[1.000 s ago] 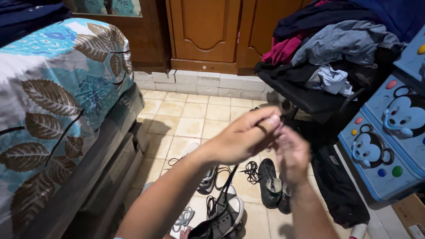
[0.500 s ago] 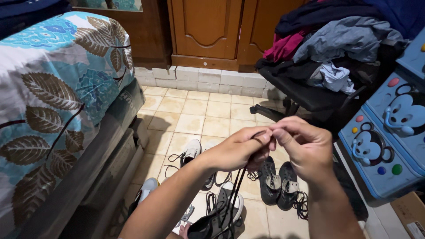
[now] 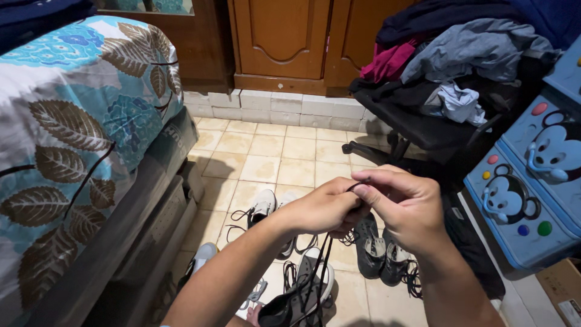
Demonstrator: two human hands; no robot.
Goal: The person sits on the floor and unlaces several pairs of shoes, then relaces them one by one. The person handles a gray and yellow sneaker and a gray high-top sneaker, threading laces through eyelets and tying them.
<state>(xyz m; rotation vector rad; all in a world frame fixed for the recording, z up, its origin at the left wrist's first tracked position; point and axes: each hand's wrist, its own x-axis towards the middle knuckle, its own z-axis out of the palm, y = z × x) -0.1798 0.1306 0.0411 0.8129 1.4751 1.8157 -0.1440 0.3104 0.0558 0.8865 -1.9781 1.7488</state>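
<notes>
My left hand [image 3: 321, 209] and my right hand [image 3: 407, 203] meet in front of me, both pinching a black shoelace [image 3: 321, 266]. The lace hangs down from my fingers to a dark grey sneaker [image 3: 299, 297] below, low between my forearms. The fingertips of the two hands touch around the lace's upper end. The sneaker has a white sole edge, and its lower part is cut off by the frame.
Several shoes lie on the beige tile floor: a white sneaker [image 3: 263, 206], a dark pair [image 3: 378, 251], a light blue one [image 3: 203, 254]. A bed with a leaf-print cover [image 3: 66, 139] stands left. A chair heaped with clothes [image 3: 448, 79] and a blue cartoon-print cabinet [image 3: 532, 181] stand right.
My hands have come lower and closer together, now level in front of me. The lace stays pinched in both, and the view has tilted slightly downward.
</notes>
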